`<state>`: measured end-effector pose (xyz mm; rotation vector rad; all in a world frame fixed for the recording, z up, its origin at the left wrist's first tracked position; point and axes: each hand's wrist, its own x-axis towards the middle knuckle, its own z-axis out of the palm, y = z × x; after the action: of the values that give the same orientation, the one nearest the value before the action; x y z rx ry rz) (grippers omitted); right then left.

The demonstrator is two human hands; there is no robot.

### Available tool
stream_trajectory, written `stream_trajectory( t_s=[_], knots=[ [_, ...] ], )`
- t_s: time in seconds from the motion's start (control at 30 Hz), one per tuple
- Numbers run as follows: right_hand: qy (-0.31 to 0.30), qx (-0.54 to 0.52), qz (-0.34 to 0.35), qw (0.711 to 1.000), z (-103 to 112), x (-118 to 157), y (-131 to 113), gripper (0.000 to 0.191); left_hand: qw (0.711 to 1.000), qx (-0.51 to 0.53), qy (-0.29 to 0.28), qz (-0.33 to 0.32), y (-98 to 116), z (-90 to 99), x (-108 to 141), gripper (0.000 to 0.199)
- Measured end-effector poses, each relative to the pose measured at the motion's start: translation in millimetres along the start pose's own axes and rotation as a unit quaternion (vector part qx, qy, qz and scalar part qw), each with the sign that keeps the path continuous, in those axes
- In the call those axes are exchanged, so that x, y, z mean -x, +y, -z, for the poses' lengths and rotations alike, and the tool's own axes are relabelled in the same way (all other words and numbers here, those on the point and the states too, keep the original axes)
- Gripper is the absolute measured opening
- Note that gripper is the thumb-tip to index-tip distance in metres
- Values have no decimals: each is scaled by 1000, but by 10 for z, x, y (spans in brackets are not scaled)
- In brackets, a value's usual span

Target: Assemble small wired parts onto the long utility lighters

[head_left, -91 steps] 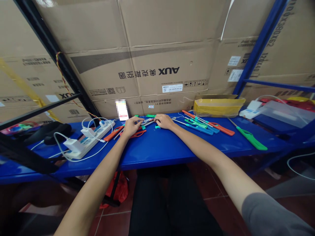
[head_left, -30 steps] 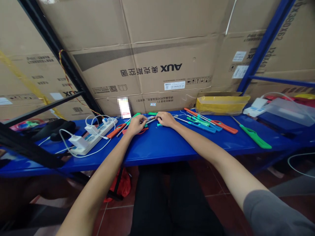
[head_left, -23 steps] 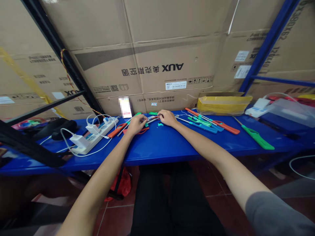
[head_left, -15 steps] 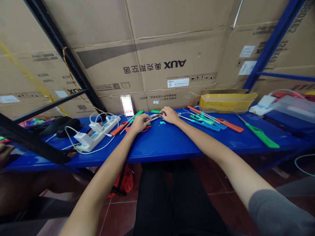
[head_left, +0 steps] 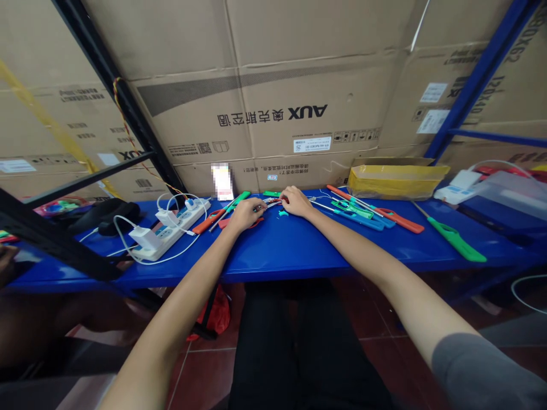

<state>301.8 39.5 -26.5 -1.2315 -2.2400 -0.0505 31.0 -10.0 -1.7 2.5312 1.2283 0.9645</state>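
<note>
My left hand (head_left: 248,213) is over the blue table (head_left: 290,250), fingers curled in a pinch around a small part I cannot make out. My right hand (head_left: 296,201) faces it from the right, fingers bent down and pressed together near thin red and white pieces; what they hold is too small to name. Under and beside my left hand lies a red lighter handle (head_left: 223,222). A small green plastic piece (head_left: 282,213) rests below my right fingers. Behind the hands is a green handle part (head_left: 270,193).
Long-nosed lighters, among them an orange one (head_left: 401,221) and a green one (head_left: 459,242), lie on the right. A yellow-taped box (head_left: 397,181) stands behind them. At left are a power strip (head_left: 171,230) with chargers and a lit phone (head_left: 223,183). Cardboard (head_left: 273,85) forms the back wall.
My left hand has turned slightly and shifted a little to the right, while my right hand stays almost in place. The whole view has shifted slightly.
</note>
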Motion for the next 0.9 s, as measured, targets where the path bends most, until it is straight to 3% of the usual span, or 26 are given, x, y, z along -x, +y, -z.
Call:
stream_trajectory(
  t_s=[0.37,0.67,0.9],
  knots=[
    [16,-2,13,1000,-37,-15,30,12,1000,5,7,-1,-6,-1,-2,15],
    [21,-10,10,1000,-22,-12,26,17,997,-20,67,19,-57,-25,-4,22],
    [22,-23,3,999,-16,-12,33,24,997,-28,61,27,-88,32,-5,35]
  ],
)
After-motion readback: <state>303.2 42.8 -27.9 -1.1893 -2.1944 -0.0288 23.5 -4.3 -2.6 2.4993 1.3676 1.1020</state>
